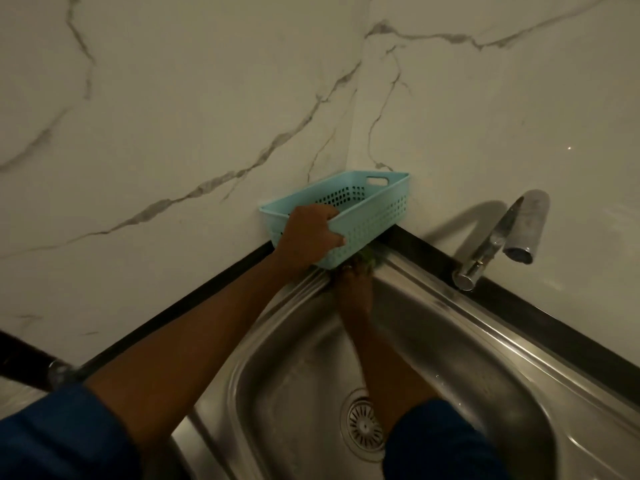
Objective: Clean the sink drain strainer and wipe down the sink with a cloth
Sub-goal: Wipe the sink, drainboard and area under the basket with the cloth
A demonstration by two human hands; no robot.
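A steel sink (450, 341) fills the lower right, with the round drain strainer (363, 426) seated in its bottom. My left hand (308, 237) grips the near rim of a light blue perforated basket (374, 216) and holds it tilted up off the sink's back corner. Under the raised basket my right hand (353, 282) presses a green cloth (369, 259) against the corner ledge. Most of the cloth is hidden by the basket and my fingers.
A chrome tap (502, 244) rises from the ledge at right, its spout over the basin. Marble-pattern walls (173, 116) meet in the corner behind the basket. A black strip (194, 296) runs along the foot of the walls.
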